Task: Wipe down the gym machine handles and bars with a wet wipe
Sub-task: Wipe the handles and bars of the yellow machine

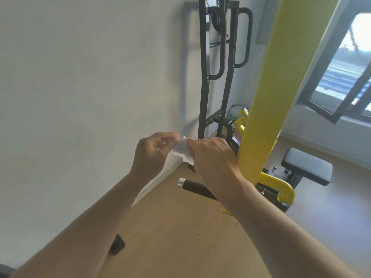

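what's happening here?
A person holds a white wet wipe between both hands, left hand and right hand, in front of a yellow gym machine bar. The wipe isn't touching any bar. A black handle with a silver end cap sits just below the hands.

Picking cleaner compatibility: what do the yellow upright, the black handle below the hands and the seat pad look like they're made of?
Yellow upright: looks like painted metal, flat matte yellow faces.
Black handle: matte black grip, probably rubber or foam, with a shiny metal-looking end cap.
Seat pad: padded, grey top and black sides, likely vinyl; blur leaves it open.
Wet wipe, held in both hands: thin white sheet, crumpled.
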`<state>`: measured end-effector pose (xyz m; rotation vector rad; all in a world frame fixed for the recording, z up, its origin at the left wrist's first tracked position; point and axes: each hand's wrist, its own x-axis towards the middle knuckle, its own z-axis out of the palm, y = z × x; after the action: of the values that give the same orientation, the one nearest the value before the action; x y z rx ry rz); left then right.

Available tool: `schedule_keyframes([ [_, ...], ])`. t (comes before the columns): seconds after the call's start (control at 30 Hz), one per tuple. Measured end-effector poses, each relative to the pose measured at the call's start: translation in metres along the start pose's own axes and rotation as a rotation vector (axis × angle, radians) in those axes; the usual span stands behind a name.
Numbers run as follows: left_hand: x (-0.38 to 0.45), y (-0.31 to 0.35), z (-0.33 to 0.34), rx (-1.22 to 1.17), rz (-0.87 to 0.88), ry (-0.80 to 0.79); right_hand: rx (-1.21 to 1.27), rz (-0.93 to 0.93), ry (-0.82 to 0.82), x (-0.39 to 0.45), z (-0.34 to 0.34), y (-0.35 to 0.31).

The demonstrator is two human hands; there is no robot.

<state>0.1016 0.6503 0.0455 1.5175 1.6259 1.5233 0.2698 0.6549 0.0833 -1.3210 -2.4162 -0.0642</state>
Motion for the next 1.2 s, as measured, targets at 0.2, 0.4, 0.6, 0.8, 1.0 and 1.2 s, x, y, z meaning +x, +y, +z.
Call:
schedule_keyframes([
  [0.2,0.007,-0.009,0.0,-0.128,-0.009,-0.105,-0.003,0.025,0.038,0.017,0.01,-0.011],
  [0.4,0.015,-0.011,0.003,-0.113,-0.002,-0.132,-0.254,0.16,-0.106,-0.003,-0.019,-0.004],
  [0.6,0.016,-0.012,0.013,-0.131,0.01,-0.13,-0.292,0.057,-0.144,0.005,-0.028,0.007],
  [0.8,0.019,-0.015,0.013,-0.106,0.013,-0.143,0.001,0.184,-0.185,0.024,-0.028,0.01],
  [1.0,0.018,-0.016,0.013,-0.12,0.019,-0.113,0.017,0.077,-0.119,0.017,-0.005,-0.006],
  [1.2,0.017,-0.017,0.012,-0.121,0.018,-0.092,-0.084,0.107,-0.047,0.006,-0.001,-0.002],
])
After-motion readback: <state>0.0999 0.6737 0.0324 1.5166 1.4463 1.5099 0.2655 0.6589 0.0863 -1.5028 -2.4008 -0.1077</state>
